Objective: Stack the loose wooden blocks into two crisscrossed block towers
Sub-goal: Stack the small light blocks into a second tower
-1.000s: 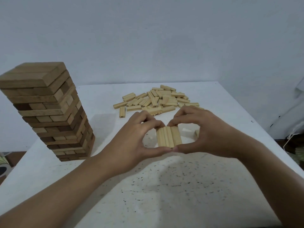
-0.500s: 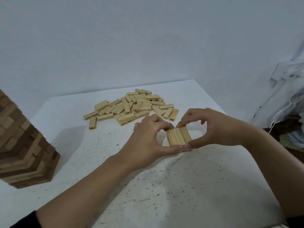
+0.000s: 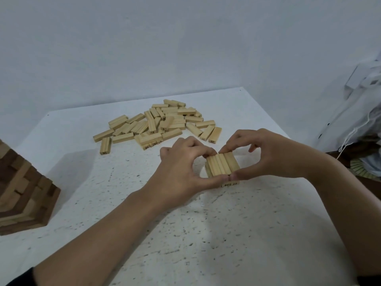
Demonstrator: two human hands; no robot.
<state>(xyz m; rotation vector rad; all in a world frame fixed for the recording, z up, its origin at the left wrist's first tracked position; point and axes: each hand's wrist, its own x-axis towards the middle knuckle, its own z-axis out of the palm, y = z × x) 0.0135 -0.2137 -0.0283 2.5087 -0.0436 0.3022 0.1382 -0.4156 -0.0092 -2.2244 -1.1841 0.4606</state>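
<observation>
Second tower, very early. Both hands are squaring up a low stack of pale wooden blocks [image 3: 222, 164] on the white speckled desk [image 3: 185, 234]. The left hand [image 3: 181, 168] and right hand [image 3: 274, 155] are both curled round it. The thumbs meet at the near end of the top row and the index fingers [image 3: 233, 146] press the far end, so the row is pinched between them from both ends and the fingers hold nothing else. The top row lies side by side, running away from the thumbs. A lower layer with printed numbers [image 3: 229, 184] shows just under the thumbs, but I can't tell which way it runs or how many layers there are. The loose heap of pale rectangular wooden blocks [image 3: 160, 124] lies beyond the fingertips, near but not touching, with the closest pieces just past the right index finger. The finished tower of mixed dark and light wooden blocks [image 3: 22, 195] stands well off to the outer side of the left hand, cut by the frame edge. A white cloth or bag [image 3: 360, 112] sits off the desk past the right wrist. Judged step: aligning the current layer. The next move probably needs the fingers to let go without nudging the row, reach forward to the heap, bring back blocks and lay them crosswise on top. Main risk is dragging a block askew on release.
</observation>
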